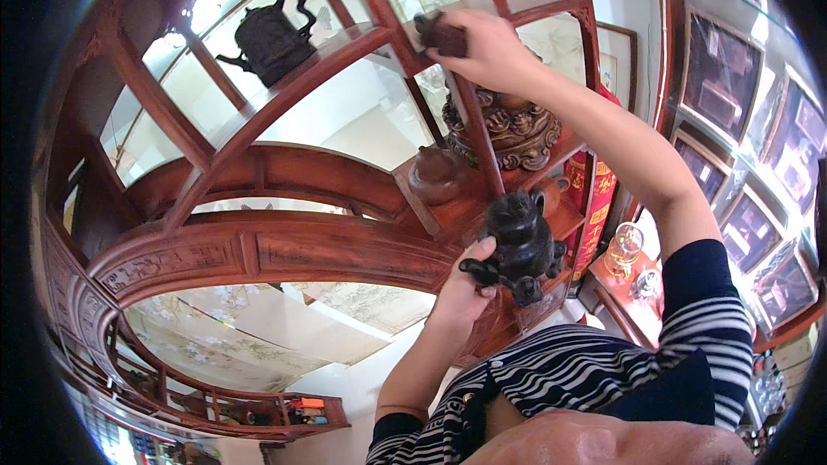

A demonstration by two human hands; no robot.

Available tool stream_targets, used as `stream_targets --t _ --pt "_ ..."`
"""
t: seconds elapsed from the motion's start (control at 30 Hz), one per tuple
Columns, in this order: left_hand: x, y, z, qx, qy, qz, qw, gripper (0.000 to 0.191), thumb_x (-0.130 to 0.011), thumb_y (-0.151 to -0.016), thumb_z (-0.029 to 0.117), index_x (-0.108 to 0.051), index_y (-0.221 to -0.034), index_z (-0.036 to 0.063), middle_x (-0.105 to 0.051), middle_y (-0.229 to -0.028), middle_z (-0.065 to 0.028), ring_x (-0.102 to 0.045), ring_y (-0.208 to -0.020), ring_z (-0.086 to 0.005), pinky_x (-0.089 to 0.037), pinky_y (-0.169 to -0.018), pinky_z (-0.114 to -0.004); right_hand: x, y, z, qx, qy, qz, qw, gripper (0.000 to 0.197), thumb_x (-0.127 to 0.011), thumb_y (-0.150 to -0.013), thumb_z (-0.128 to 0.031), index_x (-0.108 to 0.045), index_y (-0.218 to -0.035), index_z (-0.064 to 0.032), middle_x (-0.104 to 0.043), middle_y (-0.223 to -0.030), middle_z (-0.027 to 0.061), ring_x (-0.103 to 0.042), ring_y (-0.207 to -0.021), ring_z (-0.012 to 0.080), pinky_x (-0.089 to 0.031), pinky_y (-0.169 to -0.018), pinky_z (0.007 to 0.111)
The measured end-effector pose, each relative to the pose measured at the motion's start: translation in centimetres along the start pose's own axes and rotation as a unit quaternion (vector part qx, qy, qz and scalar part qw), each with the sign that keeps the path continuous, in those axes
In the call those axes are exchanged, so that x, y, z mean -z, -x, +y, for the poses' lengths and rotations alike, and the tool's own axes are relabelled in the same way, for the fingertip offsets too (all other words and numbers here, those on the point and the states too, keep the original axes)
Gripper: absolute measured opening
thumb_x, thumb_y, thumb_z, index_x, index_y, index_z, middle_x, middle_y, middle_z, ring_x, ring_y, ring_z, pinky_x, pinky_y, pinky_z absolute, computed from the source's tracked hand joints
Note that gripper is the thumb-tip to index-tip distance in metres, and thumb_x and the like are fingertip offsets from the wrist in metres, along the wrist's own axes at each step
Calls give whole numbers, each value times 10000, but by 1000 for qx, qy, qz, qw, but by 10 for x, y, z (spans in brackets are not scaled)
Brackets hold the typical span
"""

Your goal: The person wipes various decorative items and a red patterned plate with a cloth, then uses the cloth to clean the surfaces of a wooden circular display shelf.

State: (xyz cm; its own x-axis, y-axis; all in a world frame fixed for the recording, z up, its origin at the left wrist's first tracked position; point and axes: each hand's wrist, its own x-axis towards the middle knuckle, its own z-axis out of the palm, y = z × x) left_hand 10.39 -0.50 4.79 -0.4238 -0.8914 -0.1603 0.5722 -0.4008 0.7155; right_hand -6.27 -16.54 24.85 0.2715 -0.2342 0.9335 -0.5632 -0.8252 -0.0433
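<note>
My left hand (462, 290) grips a dark, glossy ornamental teapot (520, 239) with rounded lumps and knobbly projections on its body. Its thumb lies against the teapot's side, and the teapot is tilted in front of the wooden shelf unit (349, 252). Higher up, my right arm reaches across to the frame, where my right hand (484, 48) is closed around a small dark brown object (446, 37). What that object is, and whether it touches the frame, I cannot tell. A black teapot (271, 39) with a twisted handle stands on the upper shelf.
Behind the uprights sit a brown teapot (434, 174), an orange-brown pot (554, 195) and a carved wooden ornament (510, 129). To the right are a red hanging banner (591, 206) with writing, a small table (623, 294) with glassware, and a glass-fronted display (723, 77).
</note>
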Motion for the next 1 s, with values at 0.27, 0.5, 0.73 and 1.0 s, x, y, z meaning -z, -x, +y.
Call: stream_targets --t 0.27,0.5,0.73,1.0 --pt "-86 -29 37 -40 -60 13 997 318 -629 -838 334 -595 -1100 156 -661 -973 -13 -626 -692 -83 -358 -338 -172 153 146 48 -278 -277 -126 911 734 -642 -681 -31 -396 -1366 -126 -591 -1022 56 -541 -959 142 -418 -888 281" --pt "-165 -77 69 -56 -59 -60 995 355 -622 -841 372 -595 -1087 117 -671 -942 -48 -631 -610 -94 -363 -310 -150 171 156 44 -305 -468 -220 800 1077 -781 -625 -413 -190 -1459 -75 -567 -1103 112 -525 -1010 167 -387 -927 301" --pt "-255 -111 126 -157 -152 -49 975 430 -622 -797 486 -609 -1044 133 -665 -879 -24 -614 -565 -124 -317 -276 -138 189 56 78 -212 -278 -93 932 703 -744 -680 -482 -607 -1104 63 -667 -910 144 -625 -825 174 -487 -785 303" --pt "-279 -177 235 -276 -287 21 917 521 -581 -774 560 -619 -1030 108 -662 -916 -33 -638 -666 -158 -329 -292 -131 150 -64 152 -164 -194 -180 950 505 -789 -680 -347 -650 -916 77 -634 -789 89 -571 -694 141 -463 -671 287"
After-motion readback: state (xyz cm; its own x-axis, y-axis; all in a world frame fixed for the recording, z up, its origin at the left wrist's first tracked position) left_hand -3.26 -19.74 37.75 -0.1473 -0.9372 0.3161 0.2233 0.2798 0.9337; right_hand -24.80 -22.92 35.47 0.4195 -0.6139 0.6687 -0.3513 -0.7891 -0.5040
